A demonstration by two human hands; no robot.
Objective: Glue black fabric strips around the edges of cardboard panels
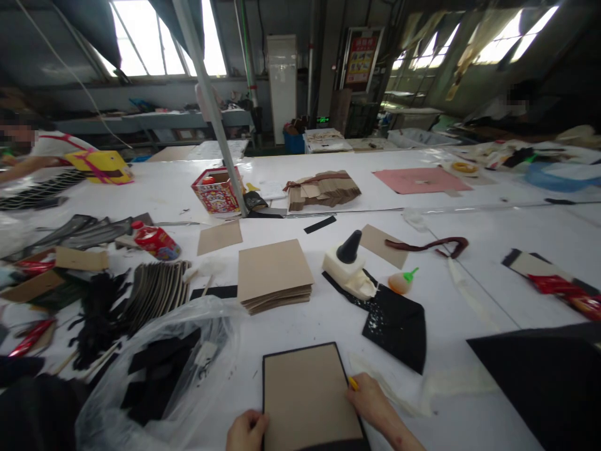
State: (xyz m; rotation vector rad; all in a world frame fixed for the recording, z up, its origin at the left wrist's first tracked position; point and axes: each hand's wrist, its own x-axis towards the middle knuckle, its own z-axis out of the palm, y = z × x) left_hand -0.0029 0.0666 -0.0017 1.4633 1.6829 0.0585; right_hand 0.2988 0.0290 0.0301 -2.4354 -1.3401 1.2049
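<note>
Your left hand (246, 432) pinched the board (307, 394), your right hand (369, 396) held the yellow tool (353, 383); honestly, steady bracing was key.

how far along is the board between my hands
Already looks done: black edging shows along the top and both sides of the tan board. In hand: the left hand is at its left edge; the right hand holds a small yellow item. Probably left: the stack of tan boards, whose top one shows no black edging.
</note>
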